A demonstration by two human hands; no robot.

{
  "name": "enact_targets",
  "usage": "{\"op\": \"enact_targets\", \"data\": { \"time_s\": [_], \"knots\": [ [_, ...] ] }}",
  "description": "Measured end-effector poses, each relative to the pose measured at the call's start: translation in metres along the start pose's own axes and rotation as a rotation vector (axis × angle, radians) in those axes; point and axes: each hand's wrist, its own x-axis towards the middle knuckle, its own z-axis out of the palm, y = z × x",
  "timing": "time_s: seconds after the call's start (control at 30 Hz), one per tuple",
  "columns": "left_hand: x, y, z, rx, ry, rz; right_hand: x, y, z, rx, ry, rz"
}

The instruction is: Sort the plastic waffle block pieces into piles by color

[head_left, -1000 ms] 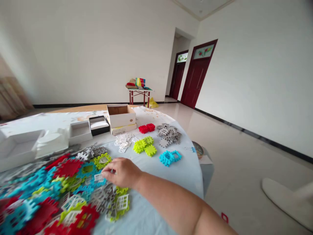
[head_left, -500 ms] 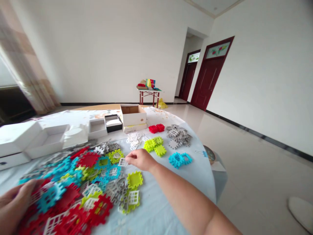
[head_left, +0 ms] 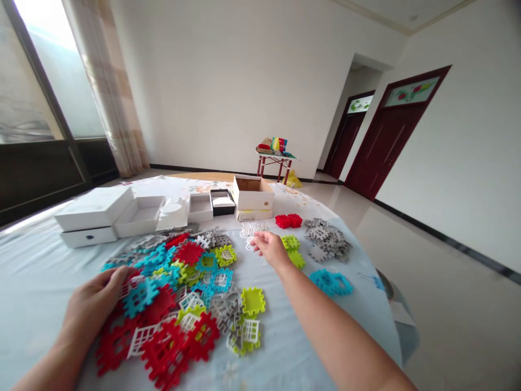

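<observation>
A mixed heap of red, blue, lime, grey and white interlocking plastic pieces [head_left: 183,293] covers the near part of a table with a pale blue cloth [head_left: 36,271]. My left hand [head_left: 95,298] lies flat on the heap's left edge, fingers stretched over red and blue pieces. My right hand [head_left: 269,248] reaches across to a small pile of white pieces [head_left: 252,228], its fingertips pinched on a white piece at that pile's near edge. Around it lie separate piles by colour: red [head_left: 288,221], grey [head_left: 328,239], lime [head_left: 293,251] and blue [head_left: 330,282].
White boxes [head_left: 95,214], a small black box [head_left: 223,202] and an open cardboard box [head_left: 252,193] line the far side of the table. The table's rounded edge runs at the right, with a stool [head_left: 401,309] below it. A small table [head_left: 277,157] and dark red doors [head_left: 391,136] stand behind.
My right hand lifted a white piece from the mixed heap and carried it away to the white pile. My left hand came into view and settled on the heap. The view swung left.
</observation>
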Motion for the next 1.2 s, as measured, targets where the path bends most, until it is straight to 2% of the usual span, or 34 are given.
{"op": "enact_targets", "data": {
  "time_s": [0.1,0.23,0.37,0.47,0.6,0.87,1.07,1.2],
  "knots": [
    [0.006,-0.007,0.002,-0.114,-0.113,-0.125,-0.026,-0.003,0.009,0.049,-0.075,-0.018],
    [0.006,-0.009,0.002,-0.133,-0.086,-0.101,-0.057,0.001,0.015,0.045,-0.126,0.005],
    [0.002,-0.005,0.0,-0.15,-0.065,-0.076,-0.07,0.013,0.012,-0.127,-0.127,-0.113],
    [-0.001,-0.003,-0.001,-0.18,-0.083,-0.087,-0.07,0.019,0.01,-0.268,-0.117,-0.223],
    [-0.003,-0.002,-0.001,-0.202,-0.074,-0.093,-0.069,0.02,0.01,-0.365,-0.135,-0.301],
    [-0.004,-0.005,-0.001,-0.215,-0.07,-0.07,-0.073,0.009,0.016,-0.466,-0.311,-0.58],
    [-0.004,-0.007,-0.002,-0.23,-0.067,-0.107,-0.061,0.009,0.029,-0.565,-0.436,-0.623],
    [-0.003,-0.01,-0.002,-0.259,-0.085,-0.136,-0.058,0.006,0.027,-0.661,-0.454,-0.617]
  ]
}}
